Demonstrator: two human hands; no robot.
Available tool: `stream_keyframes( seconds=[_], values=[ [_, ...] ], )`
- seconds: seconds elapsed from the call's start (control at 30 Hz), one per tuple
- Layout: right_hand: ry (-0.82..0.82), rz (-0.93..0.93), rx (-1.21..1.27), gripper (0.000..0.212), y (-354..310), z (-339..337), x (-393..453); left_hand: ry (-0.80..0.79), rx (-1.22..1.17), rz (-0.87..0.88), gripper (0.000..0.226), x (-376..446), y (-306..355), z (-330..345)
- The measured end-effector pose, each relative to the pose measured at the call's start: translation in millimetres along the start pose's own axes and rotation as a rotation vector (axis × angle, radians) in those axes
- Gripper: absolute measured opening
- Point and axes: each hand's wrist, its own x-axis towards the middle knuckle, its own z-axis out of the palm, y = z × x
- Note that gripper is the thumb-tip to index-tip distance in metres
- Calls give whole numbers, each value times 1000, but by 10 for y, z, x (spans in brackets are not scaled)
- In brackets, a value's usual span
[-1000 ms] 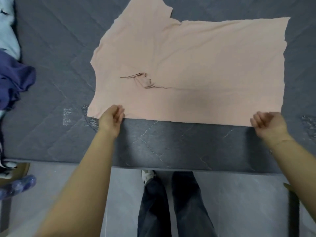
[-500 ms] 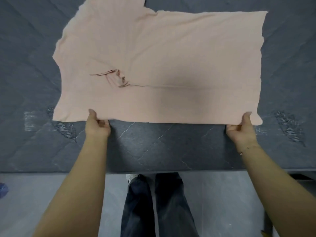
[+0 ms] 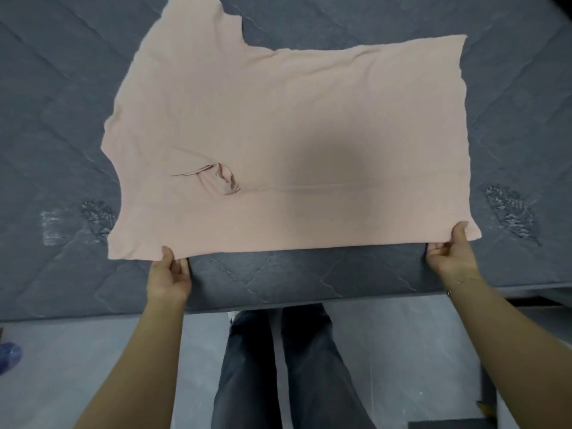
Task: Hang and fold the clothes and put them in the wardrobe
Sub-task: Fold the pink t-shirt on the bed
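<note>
Both my hands have gone from loose fists to pinching the near edge of the pink T-shirt (image 3: 294, 144): left hand (image 3: 169, 275) near the collar end, right hand (image 3: 448, 252) at the hem corner. It lies flat on the grey mattress (image 3: 46, 125), ready for lifting its near edge into a fold.

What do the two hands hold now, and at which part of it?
Both hold the pink T-shirt by its near edge: the left hand near the sleeve-side corner, the right hand at the other corner.

A matt, soft pink cloth garment (image 3: 278, 134) is lying on quilted grey fabric mattress (image 3: 62, 119), showing worn, shiny patches at three and nine o'clock.
</note>
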Motion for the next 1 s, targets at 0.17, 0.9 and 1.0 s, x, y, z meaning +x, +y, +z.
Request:
stream_keyframes(
  seconds=[0.17, 0.9, 1.0],
  values=[
    [-102, 16, -154, 18, 556, -163, -218, -9, 42, 139, 18, 228, 258, -94],
    [-128, 225, -1140, 24, 2471, 493, -1652, -35, 1012, 770, 36, 375, 1209, -288],
    [-213, 31, -1263, 23, 2624, 710, -1858, -345, 1000, 655, 19, 243, 1283, 200]
  ],
)
